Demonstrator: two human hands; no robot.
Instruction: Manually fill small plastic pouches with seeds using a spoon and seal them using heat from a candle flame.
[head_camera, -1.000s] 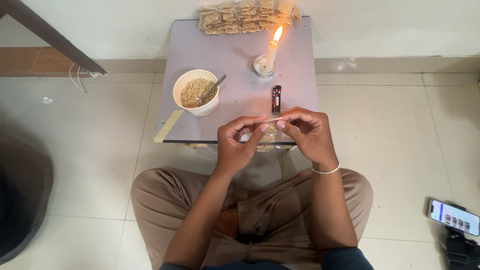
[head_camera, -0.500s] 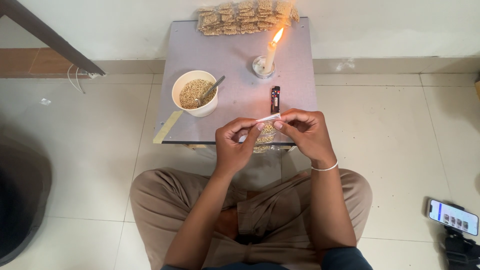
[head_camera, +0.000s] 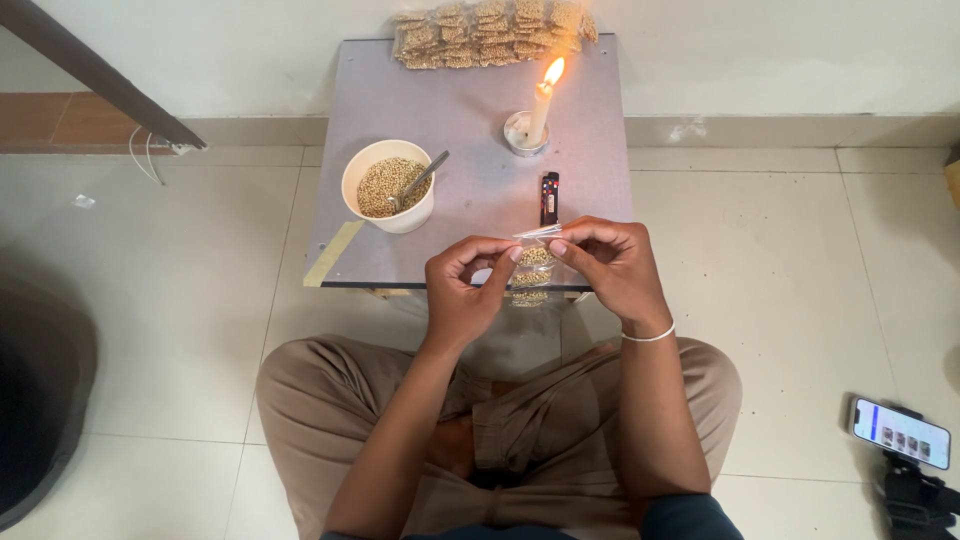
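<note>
Head view. We take the candle (head_camera: 540, 112), lit and upright in its small holder, as the reference landmark. It stands on the grey surface (head_camera: 470, 210), toward the far right part of it.

Nearer the person than the candle, at the front edge of the surface, we see both hands raised together. The left hand (head_camera: 468, 290) and the right hand (head_camera: 610, 268) each pinch the top edge of a small clear pouch (head_camera: 535, 262) filled with tan grains. The thumb and forefinger of each hand are closed on the pouch mouth, left hand on its left end, right hand on its right end. The pouch hangs down between the hands; its top edge is its long axis, lying roughly left to right, slightly raised toward the right. Both hands touch the pouch, so neither is nearer. The pouch lies on the person's side of the candle flame, well apart from it.

Between the candle and the hands lies a small dark lighter (head_camera: 549, 197), with its long axis pointing away from the person.

Left of the candle stands a white bowl (head_camera: 388, 186) of grains with a spoon (head_camera: 425, 176) resting in it.

Beyond the candle, at the far edge, lies a row of filled pouches (head_camera: 490, 30).
</note>
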